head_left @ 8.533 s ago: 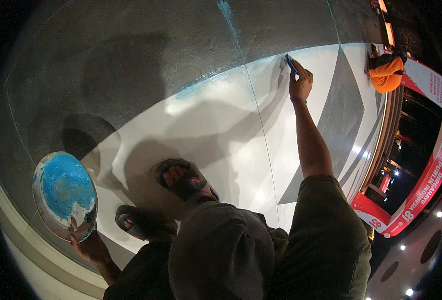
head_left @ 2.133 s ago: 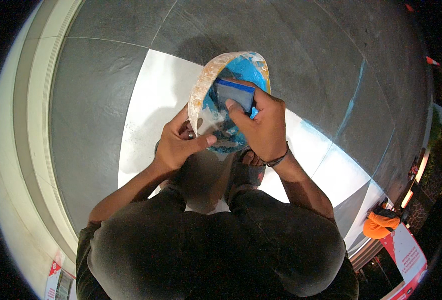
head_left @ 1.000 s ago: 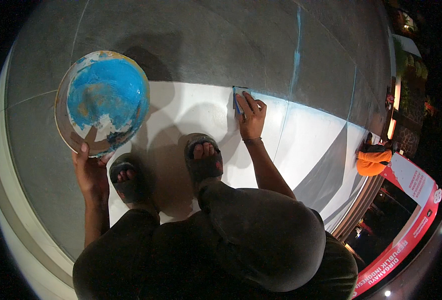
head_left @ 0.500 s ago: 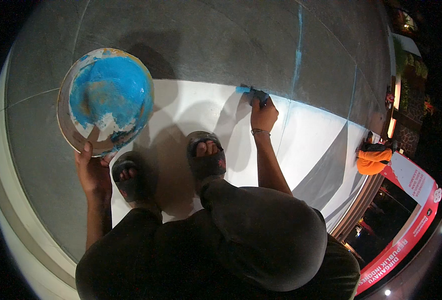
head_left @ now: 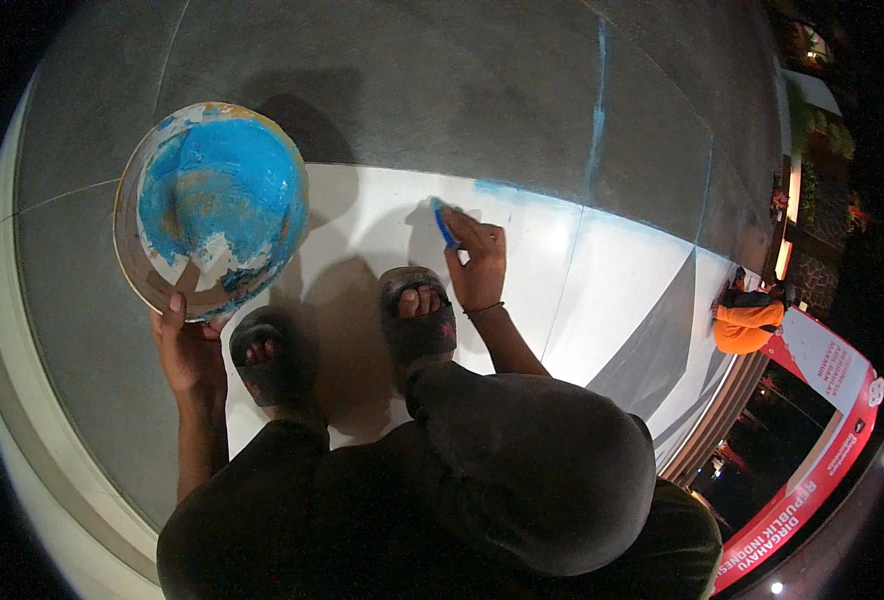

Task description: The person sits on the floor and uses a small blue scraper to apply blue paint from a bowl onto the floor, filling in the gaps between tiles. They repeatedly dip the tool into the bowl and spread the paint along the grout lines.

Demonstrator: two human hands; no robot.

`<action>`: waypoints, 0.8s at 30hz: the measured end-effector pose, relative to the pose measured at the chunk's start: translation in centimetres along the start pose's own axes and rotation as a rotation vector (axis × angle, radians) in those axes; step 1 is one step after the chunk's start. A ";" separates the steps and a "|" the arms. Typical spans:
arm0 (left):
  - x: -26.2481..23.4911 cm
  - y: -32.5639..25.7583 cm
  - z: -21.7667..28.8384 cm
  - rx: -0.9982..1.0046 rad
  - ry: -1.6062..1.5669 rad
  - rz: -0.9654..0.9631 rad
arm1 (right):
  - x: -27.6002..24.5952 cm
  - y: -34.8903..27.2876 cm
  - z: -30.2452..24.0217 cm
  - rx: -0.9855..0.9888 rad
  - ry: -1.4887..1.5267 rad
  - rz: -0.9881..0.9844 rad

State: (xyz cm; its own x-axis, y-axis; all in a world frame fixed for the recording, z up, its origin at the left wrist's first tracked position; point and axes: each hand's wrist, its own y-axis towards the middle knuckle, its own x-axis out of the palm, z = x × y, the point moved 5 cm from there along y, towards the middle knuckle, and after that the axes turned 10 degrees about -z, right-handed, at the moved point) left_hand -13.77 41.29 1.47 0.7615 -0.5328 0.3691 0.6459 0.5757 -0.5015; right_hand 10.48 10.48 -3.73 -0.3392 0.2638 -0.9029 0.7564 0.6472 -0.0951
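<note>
My left hand (head_left: pixel 190 350) grips the lower rim of a round, shallow lid (head_left: pixel 130 228), thumb on top and fingers underneath. Blue paint (head_left: pixel 237 170) is smeared thickly across the lid, with white and brownish patches. Over the white floor strip (head_left: pixel 402 205), my right hand (head_left: pixel 480 265) pinches a small flat blue tool; its blue edge (head_left: pixel 444 225) shows past the fingertips, and its exact kind is not clear. Right of that, a thin blue paint line (head_left: pixel 532 193) follows the border between the white strip and the dark grey floor (head_left: pixel 442 90).
My sandalled feet (head_left: pixel 417 310) stand on the white strip between my hands. Another blue streak (head_left: pixel 598 120) crosses the grey floor beyond. At far right a person in orange (head_left: pixel 744 328) crouches near a red and white banner frame (head_left: pixel 827 480). A pale curved edge (head_left: pixel 57 470) runs along the left.
My right hand has left the floor border and moved left and toward me with the blue tool, uncovering the blue mark there. The left hand with the lid has barely shifted.
</note>
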 end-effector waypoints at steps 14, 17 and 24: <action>0.6 -0.2 0.1 -0.002 -0.032 0.042 | -1.1 1.7 1.6 0.012 -0.114 -0.114; 0.4 -0.1 -0.3 0.011 -0.039 0.066 | -2.7 0.9 5.5 0.221 -0.032 0.021; -0.4 0.3 -0.7 0.083 -0.030 0.079 | -2.1 4.6 10.5 0.511 -0.131 0.146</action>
State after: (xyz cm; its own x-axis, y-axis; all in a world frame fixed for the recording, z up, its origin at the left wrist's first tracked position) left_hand -13.93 41.24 0.68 0.8109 -0.4654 0.3549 0.5849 0.6654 -0.4638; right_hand 20.54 5.35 -6.64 -0.1629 0.2122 -0.9636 0.9768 0.1721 -0.1272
